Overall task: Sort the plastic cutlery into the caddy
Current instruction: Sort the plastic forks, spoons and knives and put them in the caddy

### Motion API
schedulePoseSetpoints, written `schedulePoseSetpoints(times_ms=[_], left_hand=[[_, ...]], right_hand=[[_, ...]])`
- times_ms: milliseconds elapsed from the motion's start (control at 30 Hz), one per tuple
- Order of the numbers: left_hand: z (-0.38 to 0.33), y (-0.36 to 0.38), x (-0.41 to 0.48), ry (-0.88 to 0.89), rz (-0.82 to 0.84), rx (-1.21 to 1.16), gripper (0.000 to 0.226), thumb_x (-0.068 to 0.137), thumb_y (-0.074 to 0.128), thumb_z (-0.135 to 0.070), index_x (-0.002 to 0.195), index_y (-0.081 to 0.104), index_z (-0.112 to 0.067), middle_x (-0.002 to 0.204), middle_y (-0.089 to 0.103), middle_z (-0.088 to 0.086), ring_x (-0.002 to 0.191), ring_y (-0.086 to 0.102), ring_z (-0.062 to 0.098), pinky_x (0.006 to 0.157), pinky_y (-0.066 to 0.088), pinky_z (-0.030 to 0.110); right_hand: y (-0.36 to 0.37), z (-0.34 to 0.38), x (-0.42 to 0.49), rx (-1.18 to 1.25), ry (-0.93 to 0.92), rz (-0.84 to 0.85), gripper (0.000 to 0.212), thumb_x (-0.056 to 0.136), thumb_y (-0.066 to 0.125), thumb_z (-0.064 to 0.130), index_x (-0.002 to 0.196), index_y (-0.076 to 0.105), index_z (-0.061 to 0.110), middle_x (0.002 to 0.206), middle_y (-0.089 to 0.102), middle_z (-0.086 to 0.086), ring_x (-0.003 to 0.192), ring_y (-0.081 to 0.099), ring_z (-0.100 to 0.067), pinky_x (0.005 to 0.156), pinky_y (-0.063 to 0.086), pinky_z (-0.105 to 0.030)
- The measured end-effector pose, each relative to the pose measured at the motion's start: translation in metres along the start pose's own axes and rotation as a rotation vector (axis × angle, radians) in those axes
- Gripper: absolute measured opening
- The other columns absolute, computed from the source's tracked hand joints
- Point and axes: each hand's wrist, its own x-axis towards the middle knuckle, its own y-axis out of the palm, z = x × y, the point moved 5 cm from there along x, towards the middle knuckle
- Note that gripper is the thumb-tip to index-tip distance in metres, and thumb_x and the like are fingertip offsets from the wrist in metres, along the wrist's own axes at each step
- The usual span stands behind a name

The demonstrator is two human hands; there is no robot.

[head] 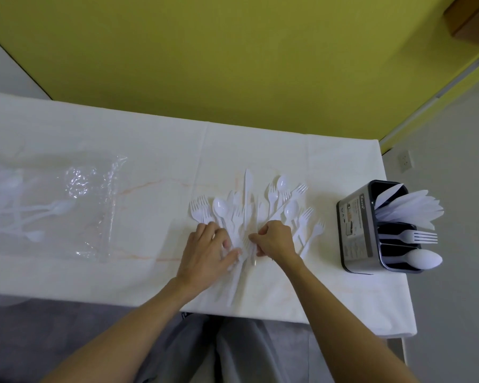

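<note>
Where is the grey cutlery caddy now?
Head view: the grey caddy stands at the right end of the white table, right of the white plastic cutlery pile.

One caddy (356, 230) at 3 o'clock on the table (260, 150), three compartments. Inside: one fork (418, 236), one spoon (423, 258), about five knives (409, 207), overlapped, so not certain. One loose pile (260, 214) at the centre: three spoons (220, 207) plainly seen, one knife (248, 183) at its 12 o'clock, at least six forks (271, 193), the rest hidden. One clear bag (89, 205) at 9 o'clock, cutlery inside impossible to count. Two hands: left hand (208, 244), right hand (275, 239).
</note>
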Motion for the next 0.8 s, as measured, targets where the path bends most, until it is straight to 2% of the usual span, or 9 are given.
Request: schedulePoseSetpoints(times_ms=[100,167,233,300,400,533,600,700,800], left_hand=[[0.001,0.002,-0.019,0.124,0.078,0.13,0.043,0.069,0.055,-0.07,0.064,0.052,-0.027,0.077,0.047,-0.012,0.074,0.045,0.011,0.062,0.041,0.026],[0.0,0.008,-0.028,0.162,0.146,0.203,0.051,0.065,0.054,-0.077,0.058,0.056,-0.027,0.073,0.046,-0.012,0.072,0.046,0.012,0.061,0.04,0.027],[-0.004,0.015,-0.033,0.146,0.195,0.242,0.055,0.063,0.052,-0.079,0.055,0.061,-0.026,0.071,0.048,-0.012,0.072,0.048,0.013,0.061,0.039,0.028],[-0.009,0.02,-0.035,0.114,0.223,0.241,0.053,0.068,0.052,-0.073,0.059,0.068,-0.024,0.073,0.051,-0.011,0.078,0.05,0.014,0.066,0.038,0.028],[-0.011,0.025,-0.032,-0.038,0.27,0.127,0.04,0.078,0.056,-0.061,0.072,0.07,-0.023,0.083,0.051,-0.012,0.086,0.047,0.011,0.074,0.037,0.026],[-0.008,0.023,-0.028,-0.149,0.254,-0.108,0.034,0.08,0.063,-0.054,0.069,0.065,-0.021,0.078,0.046,-0.014,0.074,0.046,0.004,0.058,0.034,0.016],[-0.009,0.023,-0.028,-0.127,0.282,-0.236,0.032,0.082,0.065,-0.047,0.067,0.062,-0.02,0.072,0.04,-0.014,0.065,0.044,0.004,0.054,0.03,0.013],[-0.014,0.017,-0.028,-0.069,0.25,-0.387,0.028,0.083,0.067,-0.037,0.062,0.052,-0.026,0.069,0.04,-0.013,0.057,0.044,0.003,0.055,0.036,0.017],[-0.007,0.005,-0.024,-0.128,0.137,-0.473,0.028,0.082,0.067,-0.027,0.061,0.048,-0.024,0.068,0.045,-0.011,0.057,0.047,0.005,0.056,0.039,0.016]], right_hand=[[0.001,0.002,0.004,-0.001,0.017,-0.041,0.025,0.084,0.065,0.015,0.065,0.064,-0.001,0.062,0.068,-0.014,0.05,0.062,-0.017,0.056,0.057,-0.028],[0.001,0.003,0.006,0.012,0.019,-0.065,0.026,0.081,0.064,0.013,0.059,0.056,0.003,0.061,0.065,-0.015,0.055,0.063,-0.024,0.064,0.058,-0.033],[-0.001,0.004,0.007,0.012,0.019,-0.085,0.03,0.082,0.066,0.017,0.057,0.051,0.007,0.059,0.059,-0.011,0.054,0.058,-0.023,0.064,0.056,-0.032],[-0.004,0.005,0.008,0.001,0.018,-0.107,0.033,0.082,0.066,0.021,0.058,0.048,0.008,0.055,0.051,-0.007,0.049,0.05,-0.019,0.057,0.051,-0.03],[-0.012,0.006,0.01,0.004,0.007,-0.131,0.037,0.083,0.063,0.02,0.056,0.04,0.01,0.052,0.042,-0.005,0.047,0.04,-0.017,0.051,0.039,-0.027],[-0.023,0.011,0.013,0.087,0.003,-0.175,0.014,0.081,0.063,0.018,0.079,0.055,0.006,0.071,0.059,-0.011,0.063,0.056,-0.025,0.064,0.051,-0.035],[-0.027,0.01,0.016,0.182,0.031,-0.196,0.019,0.079,0.065,0.018,0.093,0.061,0.006,0.082,0.068,-0.01,0.074,0.066,-0.028,0.07,0.054,-0.035],[-0.032,0.013,0.022,0.244,0.028,-0.21,0.018,0.078,0.066,0.014,0.092,0.067,0.003,0.084,0.07,-0.011,0.069,0.066,-0.025,0.075,0.06,-0.041],[-0.029,0.017,0.027,0.263,0.017,-0.217,0.019,0.079,0.066,0.012,0.089,0.068,-0.004,0.078,0.067,-0.011,0.064,0.059,-0.021,0.074,0.059,-0.042]])
